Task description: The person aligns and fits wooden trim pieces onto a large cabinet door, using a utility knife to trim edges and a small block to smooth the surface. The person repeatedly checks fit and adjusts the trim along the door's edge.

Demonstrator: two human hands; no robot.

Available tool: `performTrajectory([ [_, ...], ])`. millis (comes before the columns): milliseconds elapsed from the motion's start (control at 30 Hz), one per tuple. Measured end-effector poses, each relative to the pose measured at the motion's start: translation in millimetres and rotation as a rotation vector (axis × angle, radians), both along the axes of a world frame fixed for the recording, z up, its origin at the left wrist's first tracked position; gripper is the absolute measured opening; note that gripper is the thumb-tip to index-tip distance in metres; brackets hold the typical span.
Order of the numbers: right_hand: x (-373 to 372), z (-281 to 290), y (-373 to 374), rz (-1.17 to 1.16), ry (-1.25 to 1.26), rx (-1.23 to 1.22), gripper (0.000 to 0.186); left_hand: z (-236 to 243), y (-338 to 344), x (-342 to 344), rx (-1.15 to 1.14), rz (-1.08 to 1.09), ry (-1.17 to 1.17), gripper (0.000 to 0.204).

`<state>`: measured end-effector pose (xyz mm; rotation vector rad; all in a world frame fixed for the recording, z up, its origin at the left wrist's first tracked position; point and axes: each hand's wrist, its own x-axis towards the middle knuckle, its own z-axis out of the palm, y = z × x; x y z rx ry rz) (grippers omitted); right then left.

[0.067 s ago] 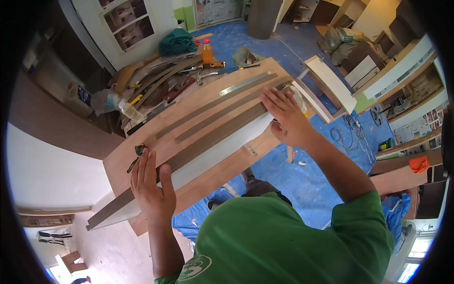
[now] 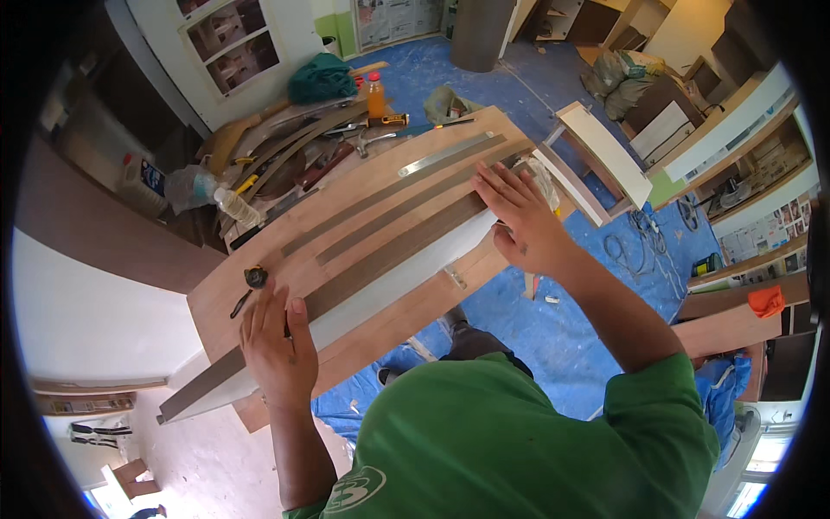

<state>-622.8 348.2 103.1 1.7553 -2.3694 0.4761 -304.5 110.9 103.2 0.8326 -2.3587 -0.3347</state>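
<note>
A long white panel with a dark brown wood-grain edge strip (image 2: 389,262) lies slantwise across a wooden workbench (image 2: 372,169). Near the strip's left part my left hand (image 2: 281,346) rests on the panel with its fingers stretched and the thumb apart. My right hand (image 2: 523,212) lies flat, fingers extended, over the brown strip toward the far right end. Neither hand grips anything. Beyond the panel lie two thin brown strips, one of them a narrow strip (image 2: 380,216), and a metal ruler (image 2: 445,156). A black tape measure (image 2: 255,277) sits just past my left fingertips.
Hammer (image 2: 367,141), bottles and loose strips crowd the far left of the bench, with an orange drink bottle (image 2: 375,97) among them. A white-and-wood frame (image 2: 596,164) stands off the bench's right end. Cables (image 2: 635,242) lie on the blue floor sheet (image 2: 562,346).
My left fingers have shifted slightly, and more of the tape measure shows beyond them. My right hand has moved a touch left along the strip.
</note>
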Motion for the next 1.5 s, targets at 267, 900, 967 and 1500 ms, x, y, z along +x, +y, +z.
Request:
performTrajectory([
  [267, -261.9, -83.7, 91.0, -0.553, -0.558, -0.479, 0.033, -16.3, -6.2, -8.3, -0.104, 0.203, -0.209, 0.027],
  [900, -379.2, -264.0, 168.1, -0.711, -0.239, 0.209, 0.060, 15.0, -1.3, -12.7, 0.087, 0.101, -0.510, 0.054],
  [967, -386.3, -256.8, 177.7, -0.692, -0.164, 0.051, 0.055, 25.1, -2.1, -21.1, 0.017, 0.009, -0.553, 0.063],
  [1500, -46.4, 13.1, 83.2, -0.448, -1.538, -0.781, 0.035, 28.9, -43.4, 0.8, 0.141, -0.600, -0.523, 0.073],
])
